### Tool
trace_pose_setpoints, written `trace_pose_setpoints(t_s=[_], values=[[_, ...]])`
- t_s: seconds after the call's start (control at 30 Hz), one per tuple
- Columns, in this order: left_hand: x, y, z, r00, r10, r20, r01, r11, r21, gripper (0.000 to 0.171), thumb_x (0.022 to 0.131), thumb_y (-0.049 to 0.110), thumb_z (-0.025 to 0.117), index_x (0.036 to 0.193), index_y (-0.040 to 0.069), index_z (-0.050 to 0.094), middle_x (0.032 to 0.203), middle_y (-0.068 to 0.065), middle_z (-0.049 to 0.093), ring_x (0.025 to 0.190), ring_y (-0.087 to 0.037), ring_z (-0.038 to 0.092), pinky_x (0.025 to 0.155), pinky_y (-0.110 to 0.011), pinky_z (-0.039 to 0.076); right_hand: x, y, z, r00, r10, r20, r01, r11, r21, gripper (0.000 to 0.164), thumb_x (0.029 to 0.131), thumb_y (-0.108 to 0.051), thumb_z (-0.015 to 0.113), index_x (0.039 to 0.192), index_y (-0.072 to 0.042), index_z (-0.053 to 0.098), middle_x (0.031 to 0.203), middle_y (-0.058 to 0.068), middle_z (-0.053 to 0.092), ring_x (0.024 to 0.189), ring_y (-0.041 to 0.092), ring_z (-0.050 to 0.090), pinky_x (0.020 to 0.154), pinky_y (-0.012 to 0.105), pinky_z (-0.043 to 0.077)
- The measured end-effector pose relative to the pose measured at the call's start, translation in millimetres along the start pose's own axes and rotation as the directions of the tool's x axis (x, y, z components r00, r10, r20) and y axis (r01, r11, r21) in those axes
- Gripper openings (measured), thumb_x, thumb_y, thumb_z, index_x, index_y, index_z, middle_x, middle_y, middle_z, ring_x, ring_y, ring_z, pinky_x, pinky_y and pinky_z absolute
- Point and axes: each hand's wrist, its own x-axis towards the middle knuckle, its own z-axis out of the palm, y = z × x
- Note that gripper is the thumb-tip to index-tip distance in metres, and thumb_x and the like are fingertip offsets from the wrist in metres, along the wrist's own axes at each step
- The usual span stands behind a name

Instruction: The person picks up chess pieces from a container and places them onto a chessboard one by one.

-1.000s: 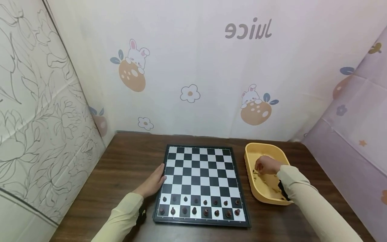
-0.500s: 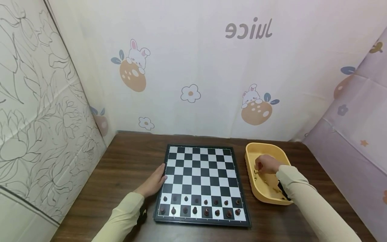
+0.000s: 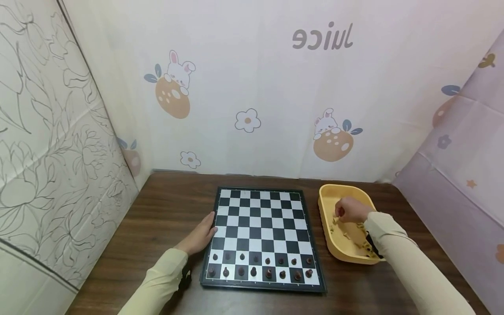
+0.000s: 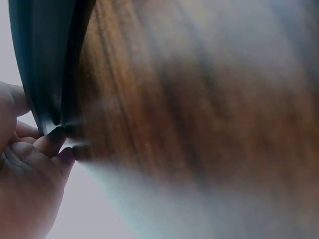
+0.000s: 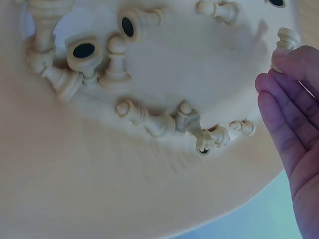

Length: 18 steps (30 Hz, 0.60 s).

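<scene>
Piece (image 5: 288,37) pinched between thumb and fingertips of the right hand (image 3: 352,210), tray (image 3: 344,189) beneath them, loose pieces (image 5: 117,64) alongside. Best lifted straight, pinch light, clear of those. Left hand (image 3: 198,236), fingers relaxed, rests against the board (image 3: 255,223).

My thumb's (image 5: 297,60) hiding part of this pale chess piece (image 5: 288,36), sleeve's (image 3: 399,249) blocking some tub (image 3: 346,192) near the worktop's (image 3: 169,210) far right corner.

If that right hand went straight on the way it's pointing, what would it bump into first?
Probably the yellow tray at its left wall, though depth is unclear: the pale chess piece the right hand pinches might touch the tray's floor first.
</scene>
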Motion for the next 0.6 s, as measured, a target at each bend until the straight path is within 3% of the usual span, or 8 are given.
trace_pose_setpoints(t_s=[0.23,0.6], values=[[-0.1,0.7,-0.6,1.000,-0.002,0.002,0.002,1.000,-0.002,0.058,0.100,0.008,0.046,0.145,-0.013,0.018,0.150,-0.031,0.021,0.139,-0.041,0.021,0.112,-0.052,0.020,-0.3,2.4,-8.1,0.999,0.042,-0.003,-0.042,0.998,-0.048,0.021,0.066,0.006,0.069,0.065,-0.014,0.063,0.063,-0.009,0.055,0.056,0.004,0.046,0.051,0.024,0.042],[-0.5,0.4,0.2,1.000,0.000,-0.002,0.000,1.000,0.000,0.058,0.100,0.007,0.047,0.145,-0.013,0.018,0.150,-0.031,0.021,0.138,-0.042,0.022,0.112,-0.053,0.020,-6.9,-7.7,-28.8,0.999,0.040,0.006,-0.039,0.997,-0.066,0.019,0.067,0.005,0.070,0.066,-0.013,0.063,0.063,-0.009,0.053,0.055,0.005,0.045,0.050,0.025,0.041]])
